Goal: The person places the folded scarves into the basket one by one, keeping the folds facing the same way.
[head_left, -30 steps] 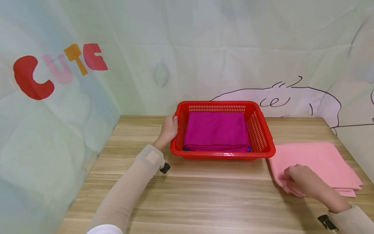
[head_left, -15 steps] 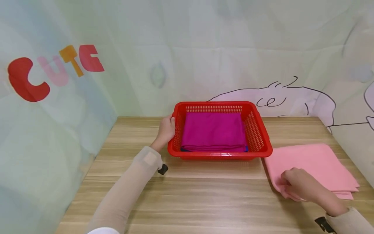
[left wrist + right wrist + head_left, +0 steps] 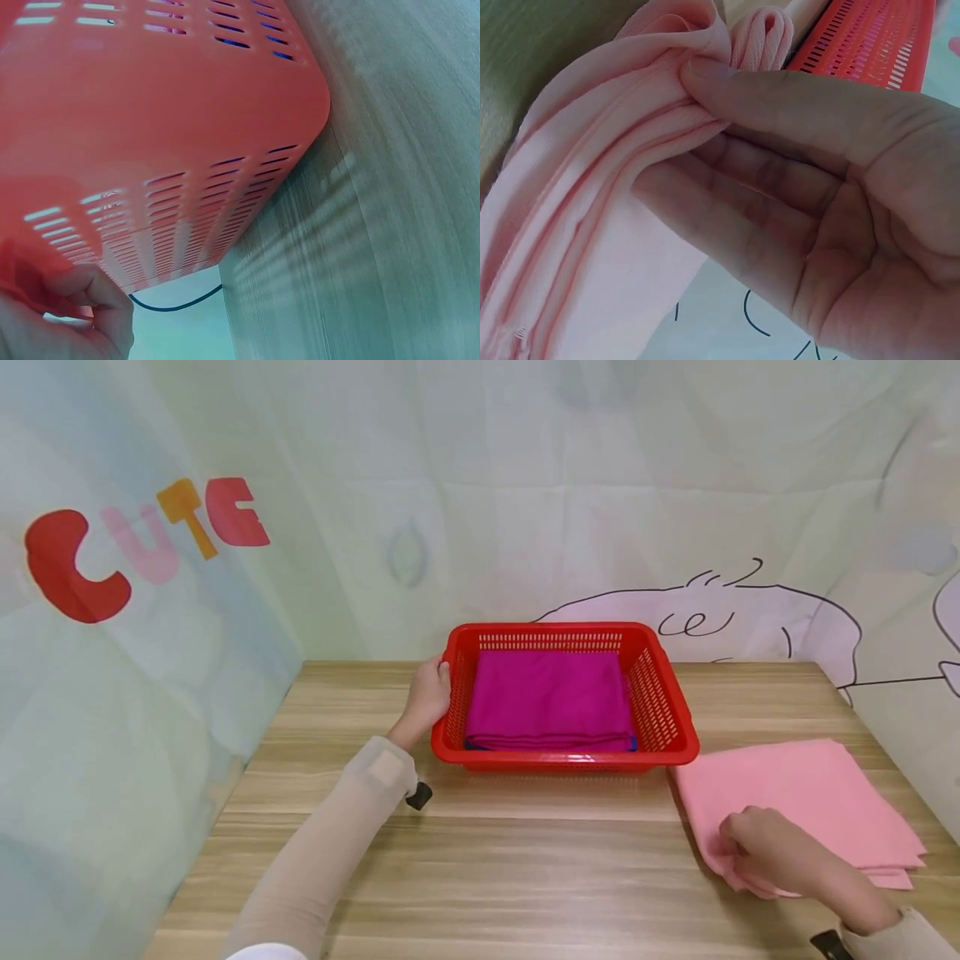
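A red plastic basket (image 3: 562, 762) with slotted walls stands on the table, a folded magenta cloth (image 3: 551, 697) inside it. A strip of blue cloth (image 3: 633, 743) peeks out beneath the magenta one. My left hand (image 3: 429, 693) grips the basket's left rim; in the left wrist view its fingers (image 3: 94, 289) curl about the rim. To the right lies a folded pink cloth (image 3: 810, 802). My right hand (image 3: 776, 852) pinches its near left edge, and the right wrist view shows several layers between thumb (image 3: 727, 86) and fingers.
The wooden table (image 3: 525, 860) ends at a backdrop (image 3: 375, 527) behind and on both sides. Coloured letters decorate the backdrop at left. The basket stands close to the table's far edge, and the pink cloth lies near the right edge.
The pink cloth and my right hand have shifted slightly toward me, and the cloth has drawn a little away from beside the basket. The left hand keeps its grip on the rim.
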Available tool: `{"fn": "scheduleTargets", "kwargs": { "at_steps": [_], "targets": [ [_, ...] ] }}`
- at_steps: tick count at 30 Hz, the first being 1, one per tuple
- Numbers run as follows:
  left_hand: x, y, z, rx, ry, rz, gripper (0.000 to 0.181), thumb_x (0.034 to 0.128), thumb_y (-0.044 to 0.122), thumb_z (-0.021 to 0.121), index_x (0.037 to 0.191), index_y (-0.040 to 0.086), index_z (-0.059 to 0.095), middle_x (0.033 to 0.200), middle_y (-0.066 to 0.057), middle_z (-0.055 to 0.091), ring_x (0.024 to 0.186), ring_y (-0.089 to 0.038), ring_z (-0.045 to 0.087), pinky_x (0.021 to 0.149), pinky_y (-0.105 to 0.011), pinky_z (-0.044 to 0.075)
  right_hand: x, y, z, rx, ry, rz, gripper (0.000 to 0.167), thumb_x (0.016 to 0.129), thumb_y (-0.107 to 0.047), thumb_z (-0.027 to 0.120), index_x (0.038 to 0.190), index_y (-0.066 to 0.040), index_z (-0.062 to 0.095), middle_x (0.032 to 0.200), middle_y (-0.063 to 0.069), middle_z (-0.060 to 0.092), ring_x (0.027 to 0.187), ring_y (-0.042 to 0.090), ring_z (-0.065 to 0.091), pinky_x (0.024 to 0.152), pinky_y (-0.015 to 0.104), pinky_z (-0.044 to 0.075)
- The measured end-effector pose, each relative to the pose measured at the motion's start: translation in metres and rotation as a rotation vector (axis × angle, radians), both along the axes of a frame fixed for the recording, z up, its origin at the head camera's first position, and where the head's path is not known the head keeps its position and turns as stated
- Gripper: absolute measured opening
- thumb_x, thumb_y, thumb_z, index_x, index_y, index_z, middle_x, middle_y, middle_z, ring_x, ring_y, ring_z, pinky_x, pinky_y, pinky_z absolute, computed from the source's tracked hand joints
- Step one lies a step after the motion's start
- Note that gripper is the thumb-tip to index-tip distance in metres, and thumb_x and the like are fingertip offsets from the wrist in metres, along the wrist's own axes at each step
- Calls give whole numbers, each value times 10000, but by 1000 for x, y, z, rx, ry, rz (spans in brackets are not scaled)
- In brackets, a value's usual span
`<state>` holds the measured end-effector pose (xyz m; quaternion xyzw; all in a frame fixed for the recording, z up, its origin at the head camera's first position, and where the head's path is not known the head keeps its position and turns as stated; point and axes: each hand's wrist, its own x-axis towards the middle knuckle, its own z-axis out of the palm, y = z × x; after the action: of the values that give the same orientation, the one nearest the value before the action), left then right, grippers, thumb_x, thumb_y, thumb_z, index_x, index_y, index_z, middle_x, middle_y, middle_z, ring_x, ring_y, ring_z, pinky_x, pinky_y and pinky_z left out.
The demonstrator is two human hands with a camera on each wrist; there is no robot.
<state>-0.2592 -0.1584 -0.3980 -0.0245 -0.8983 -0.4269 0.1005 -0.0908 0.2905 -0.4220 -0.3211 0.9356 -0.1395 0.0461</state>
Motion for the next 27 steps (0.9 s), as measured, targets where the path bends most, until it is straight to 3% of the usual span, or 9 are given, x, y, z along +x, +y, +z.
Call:
{"fn": "scheduleTargets", "kwargs": {
  "at_steps": [9,20,27],
  "targets": [
    [-2,-1,-2,1,8,0,304,1083,92,366,1112,-97,602,839,-182,571,792,-319,579,757,-443,509,7,-2,-2,-10,-45,38,368,605,48,679,563,-263,487,560,-216,363,546,-24,314,497,192,318],
    [-2,-2,-3,5,11,-1,312,1082,89,364,1125,-98,610,823,-169,566,774,-305,574,735,-430,509,12,-6,-5,-15,25,64,420,616,107,652,568,-256,448,548,-217,298,536,-42,303,489,180,295],
    [-1,-1,-3,3,9,4,313,1081,84,368,1178,-106,597,855,-188,577,793,-310,575,755,-440,510,16,-10,-4,-9,-32,61,441,612,141,577,556,-286,482,447,-238,320,441,-102,323,443,148,306]
  ]
}}
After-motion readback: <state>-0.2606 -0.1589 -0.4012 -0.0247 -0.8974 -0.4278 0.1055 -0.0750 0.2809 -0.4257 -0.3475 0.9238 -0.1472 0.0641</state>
